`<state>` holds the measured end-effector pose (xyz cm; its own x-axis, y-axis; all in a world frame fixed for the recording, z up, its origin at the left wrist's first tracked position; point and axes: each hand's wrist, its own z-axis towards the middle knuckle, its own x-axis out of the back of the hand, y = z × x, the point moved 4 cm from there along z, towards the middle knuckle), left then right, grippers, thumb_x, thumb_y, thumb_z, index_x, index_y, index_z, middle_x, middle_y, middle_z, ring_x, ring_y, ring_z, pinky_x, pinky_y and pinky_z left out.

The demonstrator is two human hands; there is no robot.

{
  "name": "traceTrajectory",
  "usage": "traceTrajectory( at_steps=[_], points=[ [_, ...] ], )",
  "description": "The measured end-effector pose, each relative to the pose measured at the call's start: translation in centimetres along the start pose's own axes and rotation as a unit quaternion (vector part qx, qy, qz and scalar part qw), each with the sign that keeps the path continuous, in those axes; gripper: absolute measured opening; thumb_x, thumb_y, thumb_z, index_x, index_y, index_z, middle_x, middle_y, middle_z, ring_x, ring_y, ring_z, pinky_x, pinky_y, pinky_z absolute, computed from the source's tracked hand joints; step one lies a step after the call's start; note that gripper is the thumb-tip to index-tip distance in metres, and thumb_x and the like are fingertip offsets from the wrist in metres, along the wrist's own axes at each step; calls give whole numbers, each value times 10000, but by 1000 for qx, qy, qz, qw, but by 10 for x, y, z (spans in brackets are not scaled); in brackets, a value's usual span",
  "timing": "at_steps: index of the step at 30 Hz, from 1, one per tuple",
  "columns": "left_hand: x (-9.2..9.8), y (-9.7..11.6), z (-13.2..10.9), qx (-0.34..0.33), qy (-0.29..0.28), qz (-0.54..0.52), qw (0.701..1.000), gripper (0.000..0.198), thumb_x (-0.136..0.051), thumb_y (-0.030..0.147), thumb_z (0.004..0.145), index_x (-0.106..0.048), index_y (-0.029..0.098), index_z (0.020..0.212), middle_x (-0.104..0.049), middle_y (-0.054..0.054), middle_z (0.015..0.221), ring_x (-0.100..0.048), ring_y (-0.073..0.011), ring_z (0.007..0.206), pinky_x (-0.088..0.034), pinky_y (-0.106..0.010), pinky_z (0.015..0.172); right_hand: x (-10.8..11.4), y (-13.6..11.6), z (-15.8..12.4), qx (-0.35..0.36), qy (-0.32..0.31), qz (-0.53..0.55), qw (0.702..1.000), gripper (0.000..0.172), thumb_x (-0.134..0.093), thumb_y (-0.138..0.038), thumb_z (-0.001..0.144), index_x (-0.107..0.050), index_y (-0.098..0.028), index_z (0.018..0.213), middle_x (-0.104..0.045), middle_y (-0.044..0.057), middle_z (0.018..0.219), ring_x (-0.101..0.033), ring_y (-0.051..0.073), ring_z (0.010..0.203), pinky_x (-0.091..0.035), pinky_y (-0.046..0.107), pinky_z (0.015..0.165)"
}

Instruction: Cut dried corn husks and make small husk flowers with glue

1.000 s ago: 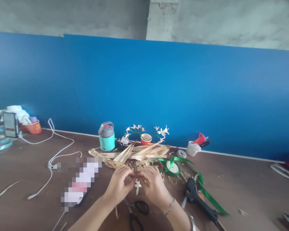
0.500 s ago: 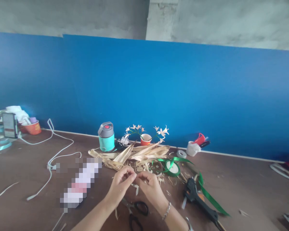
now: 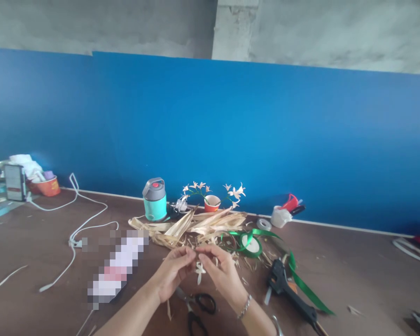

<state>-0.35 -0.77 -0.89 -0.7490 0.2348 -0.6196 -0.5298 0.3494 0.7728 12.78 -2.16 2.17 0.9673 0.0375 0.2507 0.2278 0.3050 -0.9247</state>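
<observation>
Blue partition backs a brown table as left hand and right hand meet, fingers narrowed — anything gripped too small to make out. Just below shows a white flower, long axis running down the view, longest petal lowest — held or lying, unclear.

On my feed the left hand has turned, and the open loop between its thumb and fingers has gone from view; the white flower, partly hidden half a second ago, shows spread petals again
</observation>
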Motion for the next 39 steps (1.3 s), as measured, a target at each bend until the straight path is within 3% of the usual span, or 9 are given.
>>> traceTrajectory(
  at_steps=[6, 15, 21, 27, 33, 39],
  points=[
    [1, -4, 0, 37, -1, -5, 999, 211, -813, 259, 561, -658, 118, 583, -620, 4, 567, -538, -70, 561, -414, -192, 626, -1, -4, 2, 70, -35, 3, 997, 156, -574, -196, 788, -719, -217, 842, -636, 53, 814, -593, 169, 787, -485, 289, 717],
    [0, -3, 0, 24, -18, 39, 999, 168, -772, 248, 627, -683, 109, 653, -651, -34, 652, -568, -101, 631, -416, -209, 637, 7, -7, 1, 165, -22, -164, 972, 214, -552, -129, 776, -709, -236, 877, -589, 51, 814, -560, 175, 801, -464, 320, 735],
    [1, 0, 0, 25, -10, 46, 999, 299, -770, 230, 622, -672, 140, 890, -689, -61, 834, -615, -142, 747, -431, -256, 748, 6, -3, 4, 88, -21, -90, 992, 102, -565, -145, 760, -659, -179, 738, -596, 41, 806, -566, 163, 795, -457, 284, 737],
    [0, 2, -1, -5, -4, 118, 993, 255, -723, 298, 663, -675, 133, 852, -694, -67, 823, -623, -187, 799, -438, -299, 790, 5, 3, 5, 18, -32, -68, 997, 83, -555, -153, 759, -611, -176, 702, -590, 9, 748, -550, 141, 727, -443, 245, 683],
    [1, 14, -5, -93, 32, 306, 947, 320, -577, 439, 765, -688, 160, 876, -697, -46, 818, -609, -212, 827, -451, -288, 746, 8, 1, 6, 51, -23, -112, 992, 128, -517, -153, 795, -594, -176, 694, -591, 22, 747, -552, 158, 746, -433, 263, 693],
    [-4, 17, -4, -173, 34, 437, 882, 205, -607, 336, 743, -703, 156, 760, -676, -53, 726, -589, -198, 723, -442, -270, 683, 7, -3, 5, 79, -21, -150, 985, 127, -498, -132, 794, -585, -178, 713, -593, 38, 762, -553, 173, 770, -436, 286, 716]
  ],
)
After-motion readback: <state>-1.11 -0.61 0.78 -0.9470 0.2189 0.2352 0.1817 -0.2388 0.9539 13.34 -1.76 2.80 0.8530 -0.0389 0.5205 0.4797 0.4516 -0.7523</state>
